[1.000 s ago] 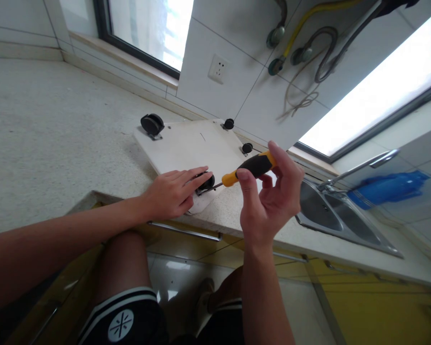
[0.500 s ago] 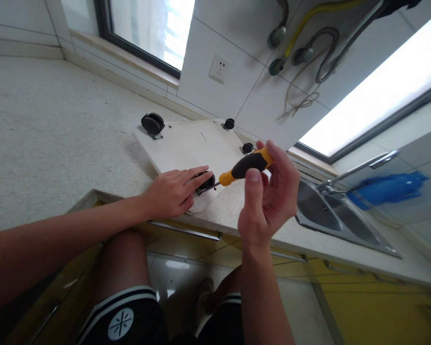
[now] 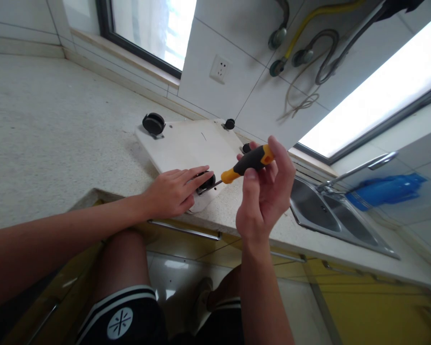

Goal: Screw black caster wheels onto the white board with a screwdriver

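A white board (image 3: 188,148) lies on the counter with black caster wheels pointing up at its corners. My left hand (image 3: 170,194) rests at the near corner, its fingers gripping the caster wheel (image 3: 210,180) there. In my right hand (image 3: 267,201) is a screwdriver (image 3: 249,162) with a yellow and black handle, held between thumb and fingers. Its thin shaft slants down to the metal plate of that same caster; fingers and wheel hide the exact tip contact. Other casters stand at the left corner (image 3: 153,123), the far corner (image 3: 230,124) and, partly covered by my right hand, the right corner (image 3: 246,148).
The pale speckled counter (image 3: 57,129) runs along a tiled wall with a power socket (image 3: 220,69). A steel sink (image 3: 316,211) with a tap (image 3: 359,167) and a blue item (image 3: 386,190) is at the right. Yellow cabinets with a metal handle (image 3: 185,230) lie below.
My right fingers have shifted around the screwdriver handle, which has turned a little and shows a different side. My left hand stays in place on the caster wheel.
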Demonstrator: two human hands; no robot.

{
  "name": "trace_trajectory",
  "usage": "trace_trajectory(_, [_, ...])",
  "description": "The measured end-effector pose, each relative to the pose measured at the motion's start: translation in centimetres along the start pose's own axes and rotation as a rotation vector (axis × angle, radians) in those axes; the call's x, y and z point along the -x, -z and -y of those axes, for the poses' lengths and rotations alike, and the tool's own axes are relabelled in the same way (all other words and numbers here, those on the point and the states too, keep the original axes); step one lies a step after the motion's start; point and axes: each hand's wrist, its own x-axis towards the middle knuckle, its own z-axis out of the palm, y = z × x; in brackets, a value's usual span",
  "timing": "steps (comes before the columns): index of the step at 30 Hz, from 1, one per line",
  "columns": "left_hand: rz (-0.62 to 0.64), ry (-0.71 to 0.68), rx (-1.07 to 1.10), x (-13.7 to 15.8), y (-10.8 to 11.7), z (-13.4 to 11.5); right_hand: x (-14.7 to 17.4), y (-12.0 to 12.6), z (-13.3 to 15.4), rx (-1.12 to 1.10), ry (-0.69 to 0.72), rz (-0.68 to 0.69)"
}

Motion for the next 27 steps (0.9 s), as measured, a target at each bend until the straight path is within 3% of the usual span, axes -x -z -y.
trace_trajectory(5, [0.006,0.005,0.008,0.0,0.2,-0.1,-0.1,-0.2,-0.1,0.107,0.055,-0.134])
trace_trajectory(11, [0.009,0.0,-0.009,-0.1,0.3,-0.1,0.0,-0.3,-0.1,-0.073,0.071,-0.048])
trace_trajectory(16, [0.008,0.005,0.002,0.0,0.2,0.0,0.4,-0.4,-0.2,-0.027,0.019,-0.039])
trace_trajectory(24, [0.005,0.0,0.006,0.0,0.2,-0.1,0.2,0.3,-0.3,0.199,0.029,-0.171])
trace_trajectory(27, [0.009,0.005,-0.002,0.0,0.1,0.0,0.1,0.7,-0.6,0.184,0.073,-0.161])
